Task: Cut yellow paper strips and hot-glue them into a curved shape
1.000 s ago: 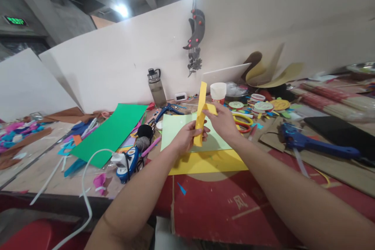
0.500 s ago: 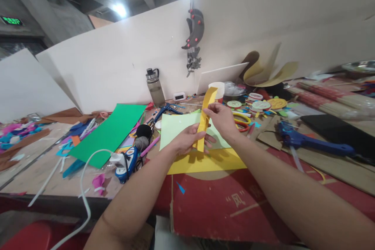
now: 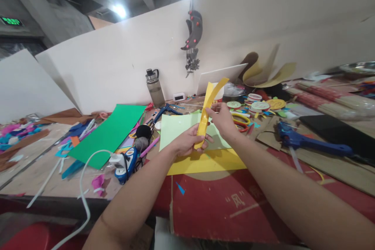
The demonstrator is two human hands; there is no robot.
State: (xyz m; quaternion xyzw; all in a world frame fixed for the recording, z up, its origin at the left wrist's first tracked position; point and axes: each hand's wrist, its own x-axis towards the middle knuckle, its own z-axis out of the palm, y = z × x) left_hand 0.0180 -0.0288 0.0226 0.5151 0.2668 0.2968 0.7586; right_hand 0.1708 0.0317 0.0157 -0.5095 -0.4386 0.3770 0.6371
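A folded yellow paper strip (image 3: pixel 204 120) stands tilted between my two hands, its upper end parted into two layers. My left hand (image 3: pixel 190 140) pinches its lower end, thumb in front and fingers behind. Higher up, my right hand (image 3: pixel 221 116) closes its thumb and fingertips on the strip's right side. Beneath the hands lie a pale green sheet (image 3: pixel 175 125) and, nearer to me, a yellow sheet (image 3: pixel 187 167). Just right of my right hand are scissors with yellow and red handles (image 3: pixel 240 118).
A green sheet (image 3: pixel 108 134), a blue power strip (image 3: pixel 126 166) with a white cable and a grey bottle (image 3: pixel 155 90) are on the left. A blue glue gun (image 3: pixel 313 140) lies at the right. A red cardboard sheet (image 3: pixel 216 207) covers the front edge.
The strip's top has spread into two layers, one now leaning right. Both hands keep hold of it and have barely shifted.
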